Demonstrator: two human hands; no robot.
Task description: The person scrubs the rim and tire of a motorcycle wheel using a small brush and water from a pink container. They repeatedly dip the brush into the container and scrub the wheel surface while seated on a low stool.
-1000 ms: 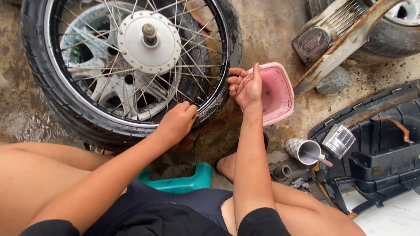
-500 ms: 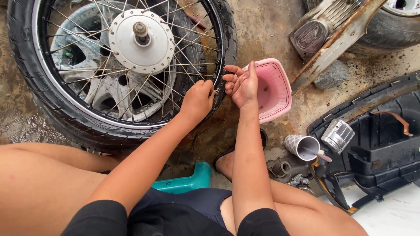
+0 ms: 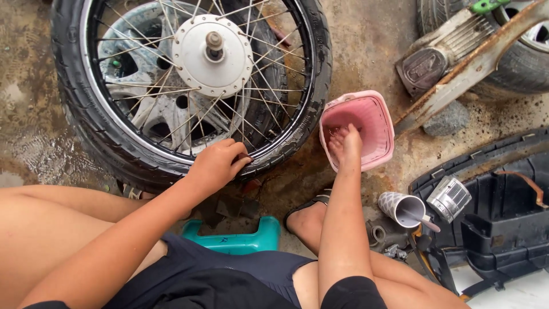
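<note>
Your left hand (image 3: 216, 166) rests on the near edge of the big spoked wheel (image 3: 194, 80), which lies flat on the wet ground (image 3: 354, 34). The fingers are curled, and their tips press on the metal rim and the black tyre, so this grip is bent over the wheel's edge, not shut tight around it.

Your right hand (image 3: 345, 143) reaches down into the pink basket (image 3: 382, 123), which sits just to the right of the wheel. The fingers point into the basket, but you cannot tell if this grip is holding anything or is loose, because the fingertips are down inside.

A white round hub (image 3: 213, 54) sits in the middle of the wheel, with thin spokes going out from it. Under you there is a green stool (image 3: 234, 237). Near your right arm, on the right, a grey cup (image 3: 403, 209) lies on its side beside a shiny metal part (image 3: 449, 197). A black plastic cover (image 3: 503, 212) lies further right. Far right there is a rusty metal bar (image 3: 474, 68) by another tyre (image 3: 517, 57).
</note>
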